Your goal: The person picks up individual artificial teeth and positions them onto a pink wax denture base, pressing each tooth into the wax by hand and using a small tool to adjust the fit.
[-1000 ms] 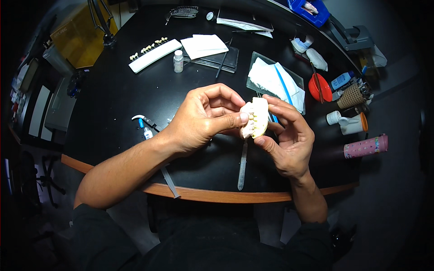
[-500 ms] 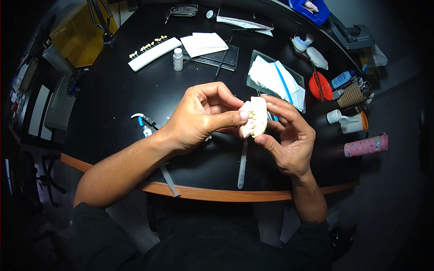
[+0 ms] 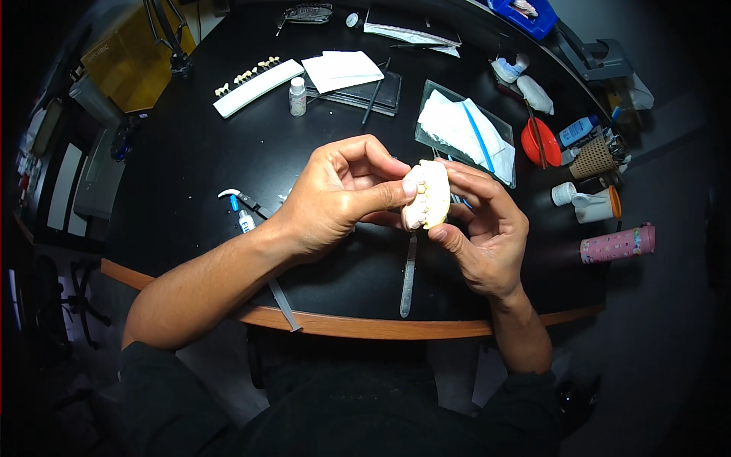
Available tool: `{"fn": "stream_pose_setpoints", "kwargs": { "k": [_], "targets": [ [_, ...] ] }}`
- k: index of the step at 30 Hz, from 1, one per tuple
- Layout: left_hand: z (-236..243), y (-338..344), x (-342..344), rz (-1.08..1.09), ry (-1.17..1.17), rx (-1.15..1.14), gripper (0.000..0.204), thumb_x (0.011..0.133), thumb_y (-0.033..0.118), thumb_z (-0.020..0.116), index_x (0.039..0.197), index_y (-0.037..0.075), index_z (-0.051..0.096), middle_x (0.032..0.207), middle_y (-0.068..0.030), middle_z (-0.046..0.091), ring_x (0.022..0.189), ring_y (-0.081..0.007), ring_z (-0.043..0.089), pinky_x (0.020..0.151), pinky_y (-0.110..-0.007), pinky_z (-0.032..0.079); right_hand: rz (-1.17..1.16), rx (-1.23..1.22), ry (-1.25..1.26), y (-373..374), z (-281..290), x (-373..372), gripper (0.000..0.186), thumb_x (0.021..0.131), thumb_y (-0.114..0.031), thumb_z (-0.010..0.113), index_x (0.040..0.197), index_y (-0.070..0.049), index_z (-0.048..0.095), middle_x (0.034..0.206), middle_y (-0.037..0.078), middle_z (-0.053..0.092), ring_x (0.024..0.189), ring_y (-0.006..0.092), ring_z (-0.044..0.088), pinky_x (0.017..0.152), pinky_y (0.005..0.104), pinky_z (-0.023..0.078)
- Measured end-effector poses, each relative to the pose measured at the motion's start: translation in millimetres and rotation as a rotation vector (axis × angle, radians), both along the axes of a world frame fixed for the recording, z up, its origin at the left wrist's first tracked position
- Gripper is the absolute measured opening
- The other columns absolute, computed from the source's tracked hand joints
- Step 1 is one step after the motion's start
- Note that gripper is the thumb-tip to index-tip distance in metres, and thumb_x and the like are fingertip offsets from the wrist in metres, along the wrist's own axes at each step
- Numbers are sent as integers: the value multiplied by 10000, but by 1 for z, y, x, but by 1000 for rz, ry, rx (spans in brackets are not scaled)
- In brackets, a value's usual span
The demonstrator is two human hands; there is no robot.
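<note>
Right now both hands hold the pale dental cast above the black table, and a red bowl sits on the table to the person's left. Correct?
Not quite. The red bowl sits to the person's right. As the head view shows, the left hand and right hand do hold the pale dental cast above the black table.

Black round worktop (image 3: 228,167): white tooth-shade strip (image 3: 257,87), small white bottle (image 3: 298,97), glass slab with tissue (image 3: 464,131), red bowl (image 3: 539,142), pink patterned tube (image 3: 617,244), metal spatula (image 3: 409,278).

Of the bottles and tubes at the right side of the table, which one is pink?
The pink tube lying on its side nearest the table's right edge. The bottles above it are blue and white.
</note>
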State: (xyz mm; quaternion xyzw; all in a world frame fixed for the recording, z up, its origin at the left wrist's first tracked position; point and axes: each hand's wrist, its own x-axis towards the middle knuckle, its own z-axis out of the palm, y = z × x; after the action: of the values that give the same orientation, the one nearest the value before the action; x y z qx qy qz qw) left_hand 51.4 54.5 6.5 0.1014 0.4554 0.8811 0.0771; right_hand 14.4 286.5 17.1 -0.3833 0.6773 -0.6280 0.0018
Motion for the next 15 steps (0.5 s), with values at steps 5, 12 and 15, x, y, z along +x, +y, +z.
{"fn": "stream_pose_setpoints", "kwargs": {
  "k": [5, 12, 15],
  "targets": [
    [1, 1, 0, 7, 19, -6, 151, 961, 0, 747, 1046, 7, 623, 1067, -158, 732, 965, -200, 770, 831, -329, 683, -2, -14, -24, 0, 0, 1, 595, 842, -110, 901, 1359, 1, 628, 1426, 212, 603, 1279, 265, 652, 948, 327, 631],
    [-1, 1, 0, 49, 89, -53, 171, 938, -34, 761, 1059, -12, 642, 1094, -161, 714, 1007, -187, 748, 874, -335, 674, -8, -26, -52, 0, 0, 4, 596, 839, -107, 904, 1356, -2, 628, 1429, 216, 598, 1290, 268, 645, 953, 325, 627],
    [-2, 2, 0, 70, 111, -86, 164, 937, -43, 758, 1058, -17, 651, 1091, -158, 712, 1007, -185, 746, 877, -331, 672, -7, -20, -28, 0, 1, 3, 589, 835, -103, 905, 1349, -7, 632, 1431, 217, 596, 1290, 266, 645, 950, 327, 627]
  ]
}}
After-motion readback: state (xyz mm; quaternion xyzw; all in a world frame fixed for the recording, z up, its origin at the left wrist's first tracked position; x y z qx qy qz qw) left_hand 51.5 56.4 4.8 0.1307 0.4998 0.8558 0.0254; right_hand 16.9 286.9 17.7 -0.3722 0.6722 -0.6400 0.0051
